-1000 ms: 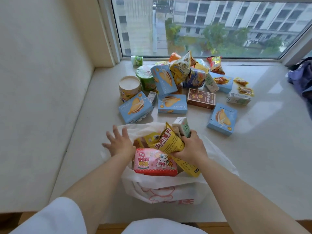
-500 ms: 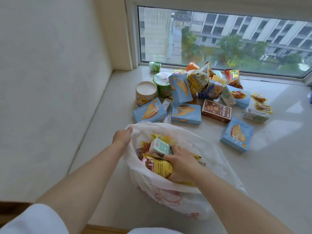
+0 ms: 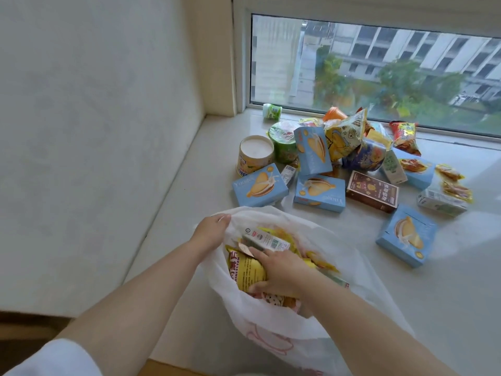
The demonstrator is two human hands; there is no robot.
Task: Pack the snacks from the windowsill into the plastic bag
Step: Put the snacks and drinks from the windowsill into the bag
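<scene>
Windowsill [image 3: 447, 308]: stone ledge below the window, carrying all items. Plastic bag [image 3: 292, 321]: thin, white, limp film, lying at the near edge of the windowsill, mouth open and up. It will likely collapse unless held by the rim. Left hand [image 3: 212, 232] pinches the bag's rim on its far left side. Snack pile [image 3: 347, 156]: unpacked, beyond the bag toward the window; blue boxes, one brown box [image 3: 372, 191], cups and foil pouches. Boxes judged light and stiff, best taken across the short sides; pouches crinkly, slippery and crushable, best taken by the seam. Yellow packet [image 3: 246, 270]: inside the bag, gripped by the right hand [image 3: 282, 270], fingers curled over it, a small carton [image 3: 267, 240] just beyond the fingertips.

Against one second ago: the left hand was spread above the bag and now holds the rim; the yellow packet has gone from above the mouth to down inside.
</scene>
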